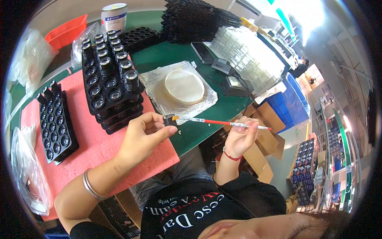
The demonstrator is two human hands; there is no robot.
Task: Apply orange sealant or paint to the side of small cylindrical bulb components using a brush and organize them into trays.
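Observation:
My left hand [143,133] pinches a small black cylindrical lens barrel [168,120] between thumb and fingers, above the front edge of the pink foam sheet. In my right hand [240,137] is a slim paintbrush [217,121] with a red and white handle, held like a pen. Its orange-brown tip meets the barrel's right side; whether it touches or just overlaps, I cannot tell. Beyond my left hand rises a stack of black trays [105,84], the top one holding lens pieces, some of them tall barrels. Behind the brush lies a round whitish dish [184,87] on paper [153,81].
A smaller black tray of lenses [57,123] rests on the pink foam sheet [93,157] at left. Plastic bags [30,171], a red bin [65,31] and a tin can [114,18] line the far and left sides. Clear trays [246,55] and cardboard boxes [258,161] are at right.

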